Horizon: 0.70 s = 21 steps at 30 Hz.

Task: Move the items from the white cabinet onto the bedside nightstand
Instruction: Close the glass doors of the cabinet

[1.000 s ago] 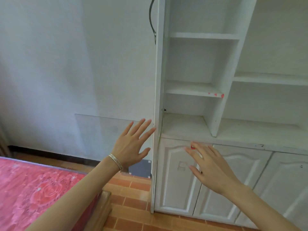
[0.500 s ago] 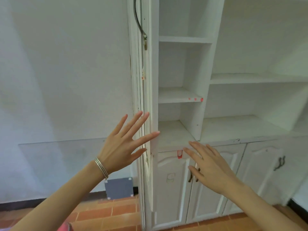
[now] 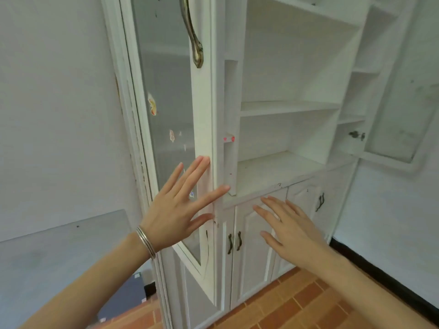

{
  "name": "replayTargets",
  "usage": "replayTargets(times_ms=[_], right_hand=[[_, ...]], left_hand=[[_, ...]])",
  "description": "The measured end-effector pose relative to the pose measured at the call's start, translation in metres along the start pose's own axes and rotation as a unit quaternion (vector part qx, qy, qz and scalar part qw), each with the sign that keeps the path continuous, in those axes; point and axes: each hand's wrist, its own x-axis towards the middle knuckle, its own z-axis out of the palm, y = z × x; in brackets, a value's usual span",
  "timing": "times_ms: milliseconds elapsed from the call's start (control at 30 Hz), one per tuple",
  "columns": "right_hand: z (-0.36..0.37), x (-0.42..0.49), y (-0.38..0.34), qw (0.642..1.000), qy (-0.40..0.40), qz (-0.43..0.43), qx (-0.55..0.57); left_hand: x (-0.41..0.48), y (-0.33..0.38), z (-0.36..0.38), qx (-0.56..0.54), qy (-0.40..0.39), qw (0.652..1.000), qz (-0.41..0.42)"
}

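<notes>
Neither hand has a grip on anything. The left hand (image 3: 175, 217), fingers straight and spread, is raised before the white-framed glass door (image 3: 202, 115) of the tall white wooden cabinet (image 3: 285, 108), fingertips over the frame's edge; contact is unclear. The right hand (image 3: 292, 231), equally released, hovers before the cabinet's lower panelled doors (image 3: 251, 252). A silver bangle (image 3: 146, 244) circles the left wrist. Below lie terracotta floor tiles (image 3: 297, 302).

Silver bangles (image 3: 146, 242) on left wrist
</notes>
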Motion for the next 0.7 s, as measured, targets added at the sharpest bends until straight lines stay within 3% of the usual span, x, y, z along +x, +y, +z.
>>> replayTargets(times_ms=[433, 600, 700], right_hand=[[0.030, 0.017, 0.079, 0.998, -0.036, 0.041, -0.030], [0.045, 0.039, 0.128, 0.998, -0.038, 0.044, -0.033], [0.057, 0.054, 0.158, 0.998, -0.036, 0.038, -0.029]], left_hand=[[0.070, 0.016, 0.080, -0.024, 0.072, 0.997, 0.005], [0.112, 0.018, 0.120, 0.013, 0.170, 0.979, 0.113], [0.133, 0.018, 0.141, 0.008, 0.194, 0.973, 0.127]])
